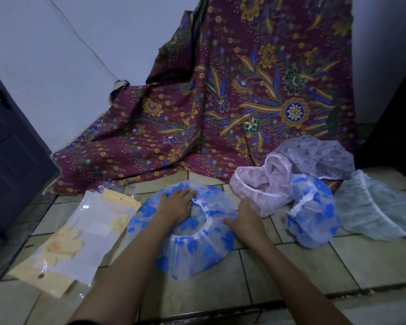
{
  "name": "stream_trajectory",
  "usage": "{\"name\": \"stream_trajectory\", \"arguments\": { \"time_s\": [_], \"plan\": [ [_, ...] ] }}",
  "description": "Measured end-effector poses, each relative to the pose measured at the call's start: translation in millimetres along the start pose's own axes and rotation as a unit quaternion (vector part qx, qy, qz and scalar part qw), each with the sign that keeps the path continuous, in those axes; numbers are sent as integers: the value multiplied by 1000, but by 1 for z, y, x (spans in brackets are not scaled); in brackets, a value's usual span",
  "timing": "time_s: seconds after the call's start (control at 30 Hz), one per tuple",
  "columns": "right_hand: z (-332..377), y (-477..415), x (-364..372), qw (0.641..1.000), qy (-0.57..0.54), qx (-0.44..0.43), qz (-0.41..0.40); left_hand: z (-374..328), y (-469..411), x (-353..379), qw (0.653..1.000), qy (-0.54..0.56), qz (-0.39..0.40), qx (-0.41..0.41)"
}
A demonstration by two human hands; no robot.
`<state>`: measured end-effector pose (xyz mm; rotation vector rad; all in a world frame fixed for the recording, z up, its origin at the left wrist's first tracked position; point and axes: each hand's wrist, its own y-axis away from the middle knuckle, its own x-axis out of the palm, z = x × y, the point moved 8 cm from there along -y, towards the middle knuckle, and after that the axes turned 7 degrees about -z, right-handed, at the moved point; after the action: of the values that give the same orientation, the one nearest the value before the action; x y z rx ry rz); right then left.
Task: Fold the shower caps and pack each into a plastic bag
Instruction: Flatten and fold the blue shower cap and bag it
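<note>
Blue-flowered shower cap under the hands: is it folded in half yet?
No, the blue-flowered shower cap lies spread out round on the tiled floor, elastic opening up, with the left hand flat on it.

Our forearms extend forward; left hand [176, 204] flat, fingers straight; right hand [244, 215] knuckles up, fingers tucked, grip unclear.

L grip [176, 202] flat on blue cap [192, 250], R grip [244, 216] holds its edge.

Blue-flowered plastic shower cap [192, 252] lies on beige tiled floor [302, 266] before me; flat clear plastic bags [85, 235] left, heaped shower caps [309, 195] right, maroon batik cloth [220, 102] behind.
</note>
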<state>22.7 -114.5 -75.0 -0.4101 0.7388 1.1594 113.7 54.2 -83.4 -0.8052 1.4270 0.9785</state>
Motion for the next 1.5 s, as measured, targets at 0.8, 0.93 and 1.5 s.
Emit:
{"name": "stream_trajectory", "arguments": {
  "time_s": [0.8, 0.93, 1.5],
  "plan": [
    [76, -2, 3, 872, 208, -426, -122, 23, 49, 1, 979, 56, 86, -177],
    [69, -25, 39, 882, 272, -374, 88, 8, 62, 32, 988, 47, 87, -120],
    [43, -30, 35, 904, 398, -103, 113, 22, 65, -14, 980, 168, -48, -96]
  ]
}}
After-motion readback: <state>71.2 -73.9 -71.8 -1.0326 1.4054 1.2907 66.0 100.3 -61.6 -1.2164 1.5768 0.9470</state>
